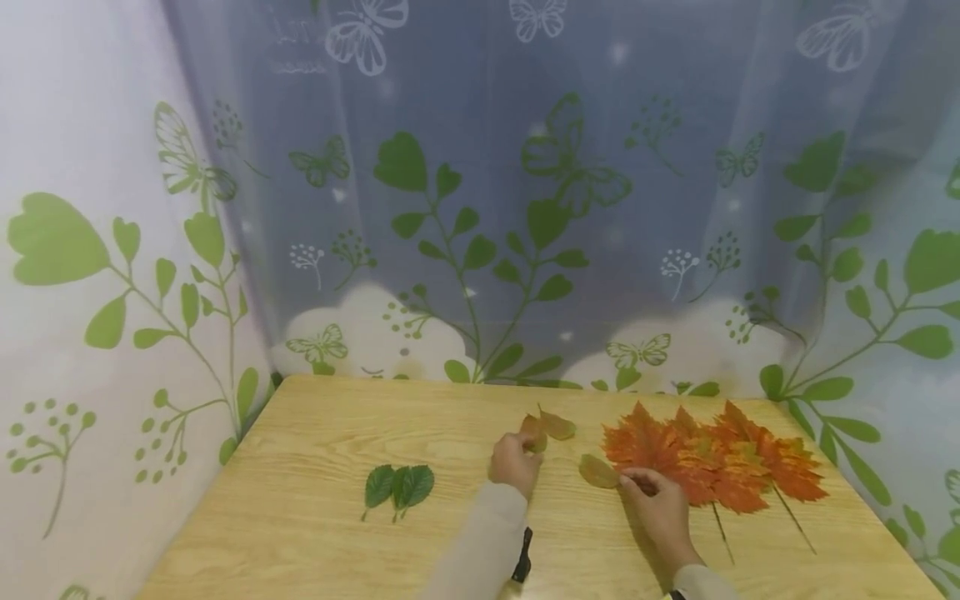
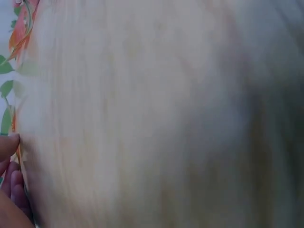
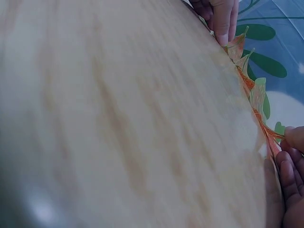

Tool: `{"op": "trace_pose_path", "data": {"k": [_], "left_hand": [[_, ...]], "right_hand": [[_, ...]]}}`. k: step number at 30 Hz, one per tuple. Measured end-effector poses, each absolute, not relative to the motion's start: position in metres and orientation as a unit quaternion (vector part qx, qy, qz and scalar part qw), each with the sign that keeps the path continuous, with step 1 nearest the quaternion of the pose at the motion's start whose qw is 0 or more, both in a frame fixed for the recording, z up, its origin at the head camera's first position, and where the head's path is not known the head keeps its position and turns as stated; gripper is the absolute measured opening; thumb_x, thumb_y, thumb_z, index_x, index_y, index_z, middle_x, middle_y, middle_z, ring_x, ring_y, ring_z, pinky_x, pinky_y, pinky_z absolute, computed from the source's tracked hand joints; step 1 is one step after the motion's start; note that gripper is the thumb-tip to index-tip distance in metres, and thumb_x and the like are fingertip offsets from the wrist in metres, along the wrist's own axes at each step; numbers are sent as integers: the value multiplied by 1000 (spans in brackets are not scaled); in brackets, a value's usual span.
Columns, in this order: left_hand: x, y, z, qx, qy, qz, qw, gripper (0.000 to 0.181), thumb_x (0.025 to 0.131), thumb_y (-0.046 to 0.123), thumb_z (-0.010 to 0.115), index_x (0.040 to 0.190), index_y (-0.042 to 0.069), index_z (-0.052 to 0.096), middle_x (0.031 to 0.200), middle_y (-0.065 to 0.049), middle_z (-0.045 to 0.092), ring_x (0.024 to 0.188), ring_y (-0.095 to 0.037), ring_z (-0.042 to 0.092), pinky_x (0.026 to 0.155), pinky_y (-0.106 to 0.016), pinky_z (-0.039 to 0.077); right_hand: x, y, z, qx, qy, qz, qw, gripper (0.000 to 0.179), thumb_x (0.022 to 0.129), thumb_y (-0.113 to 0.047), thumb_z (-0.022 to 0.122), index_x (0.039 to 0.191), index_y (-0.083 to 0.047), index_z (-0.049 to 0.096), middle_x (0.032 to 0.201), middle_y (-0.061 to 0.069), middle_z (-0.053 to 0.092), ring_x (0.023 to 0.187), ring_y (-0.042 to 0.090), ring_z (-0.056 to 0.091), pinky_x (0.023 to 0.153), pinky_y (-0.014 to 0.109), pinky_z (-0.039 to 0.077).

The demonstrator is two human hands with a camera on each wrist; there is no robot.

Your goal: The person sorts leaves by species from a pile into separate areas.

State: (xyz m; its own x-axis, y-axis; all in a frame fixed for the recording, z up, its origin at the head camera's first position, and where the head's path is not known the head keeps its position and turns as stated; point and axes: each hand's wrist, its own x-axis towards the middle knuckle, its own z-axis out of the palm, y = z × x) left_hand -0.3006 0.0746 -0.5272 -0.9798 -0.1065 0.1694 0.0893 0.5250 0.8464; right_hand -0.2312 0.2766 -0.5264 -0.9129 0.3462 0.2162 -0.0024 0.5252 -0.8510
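Note:
Near the middle of the table, my left hand pinches the edge of a brownish-green leaf. A second leaf of that kind lies against it on the right. My right hand holds another brownish-green leaf by its stem end between thumb and forefinger, its blade pointing left. In the right wrist view, the right fingers grip the leaf low at the right edge, while the left hand shows at the top. Only part of the left hand appears in the left wrist view.
Several orange-red maple leaves overlap on the right, just beyond my right hand, two dark stems pointing toward me. Dark green leaves lie in a group at left on the wooden table. A printed curtain hangs behind the table.

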Motion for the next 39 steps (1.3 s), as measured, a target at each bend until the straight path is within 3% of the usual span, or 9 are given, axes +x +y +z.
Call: {"op": "trace_pose_path", "data": {"k": [6,13,25,34,39], "left_hand": [[-299,80,-527,26,-866,-483,126,21,73,7,82,93,9,76,88,-1,70,84,-22,66,73,-38,54],[-303,78,-530,20,-867,-474,151,6,78,14,80,83,12,77,78,1,69,71,-16,64,62,-32,52],[-303,78,-533,23,-862,-481,161,5,82,10,75,77,12,75,74,2,66,63,-10,58,54,-26,48],[-318,59,-524,-32,-828,-532,172,6,85,11,73,80,9,75,73,1,67,65,-8,58,58,-24,49],[-322,45,-502,-83,-825,-538,151,7,89,10,68,86,6,73,79,-3,69,72,-12,63,64,-25,52]], "right_hand": [[-231,277,-527,-108,-856,474,178,16,87,-11,71,98,0,73,90,11,73,73,-1,59,65,18,48],[-233,276,-528,-94,-854,474,191,14,86,-9,72,97,1,73,90,14,72,71,-3,58,65,17,48],[-232,278,-528,-107,-860,472,164,17,88,-12,69,100,-1,72,92,12,72,74,-1,59,67,18,48],[-233,275,-530,-96,-857,471,184,15,87,-12,71,97,-2,73,90,11,73,73,-1,59,66,18,48],[-231,277,-529,-91,-858,467,193,15,86,-11,72,97,0,73,89,13,72,71,-2,59,65,17,48]]}}
